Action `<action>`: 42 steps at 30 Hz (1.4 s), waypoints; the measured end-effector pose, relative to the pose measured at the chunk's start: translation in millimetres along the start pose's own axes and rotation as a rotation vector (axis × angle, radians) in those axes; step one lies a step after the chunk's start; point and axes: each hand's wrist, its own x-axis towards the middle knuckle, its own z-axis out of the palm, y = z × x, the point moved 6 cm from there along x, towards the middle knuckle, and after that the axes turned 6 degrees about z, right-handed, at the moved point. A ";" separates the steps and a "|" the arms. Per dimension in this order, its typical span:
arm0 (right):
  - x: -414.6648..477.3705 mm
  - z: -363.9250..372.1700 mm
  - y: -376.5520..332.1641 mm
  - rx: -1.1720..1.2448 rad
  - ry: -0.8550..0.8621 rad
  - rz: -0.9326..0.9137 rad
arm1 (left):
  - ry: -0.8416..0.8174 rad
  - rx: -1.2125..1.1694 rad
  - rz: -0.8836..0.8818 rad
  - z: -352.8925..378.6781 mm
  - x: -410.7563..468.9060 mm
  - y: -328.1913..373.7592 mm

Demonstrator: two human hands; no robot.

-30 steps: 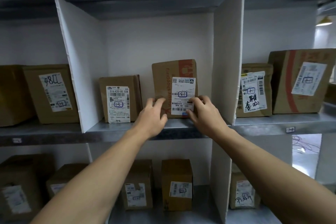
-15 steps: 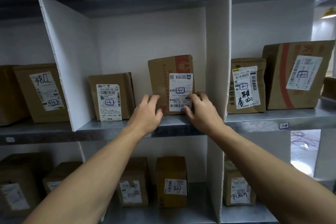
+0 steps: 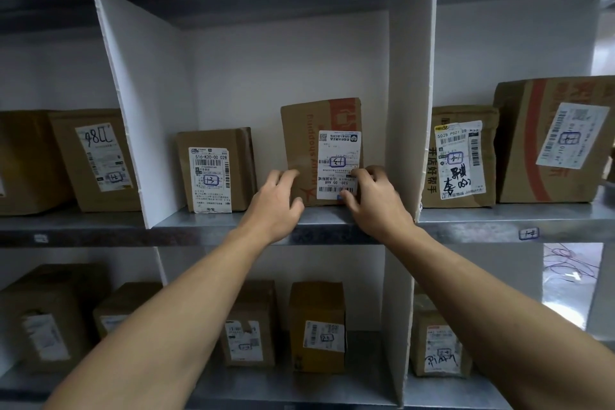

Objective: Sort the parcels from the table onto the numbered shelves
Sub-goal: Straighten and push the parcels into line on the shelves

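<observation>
Both bare forearms are stretched forward and upward, drawn closer toward the wrists. The left grip (image 3: 273, 201) is held palm down, its fingers bent round the lower left edge of a brown cardboard parcel (image 3: 309, 123), the thumb laid against the front. The right grip (image 3: 374, 200) is set at the lower right corner, fingers curled onto the face.

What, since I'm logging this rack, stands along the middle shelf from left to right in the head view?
Parcel marked 98, left white divider, parcel labelled 516-K20, left hand, tall parcel, right hand, right white divider, parcel with handwritten label, red-striped parcel.
</observation>
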 end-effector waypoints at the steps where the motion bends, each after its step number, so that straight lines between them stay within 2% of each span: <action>1: -1.9 -0.8 0.3 -0.018 0.011 0.009 | 0.017 0.001 -0.007 -2.4 -1.0 0.3; 6: -20.0 -8.1 -2.4 -0.145 0.105 -0.003 | 0.102 0.134 0.048 -16.7 -11.1 7.6; 11: -41.6 -16.7 -11.8 -0.263 0.137 -0.112 | 0.077 0.164 0.120 -20.8 -23.1 19.3; 18: -91.3 -46.5 5.2 -0.392 0.172 -0.137 | 0.057 0.025 0.187 -12.0 -50.4 50.5; 27: -149.5 -101.4 63.8 -0.566 0.122 0.012 | 0.009 -0.134 0.292 27.5 -75.0 126.8; 32: -153.6 -134.8 97.4 -0.575 0.166 0.070 | -0.058 -0.139 0.336 46.9 -69.1 171.3; 37: -133.9 -156.1 127.3 -0.554 0.182 0.079 | -0.027 -0.164 0.359 58.9 -42.3 214.7; 42: -97.3 -167.4 147.8 -0.434 0.156 0.032 | -0.012 -0.179 0.294 79.8 -13.7 241.8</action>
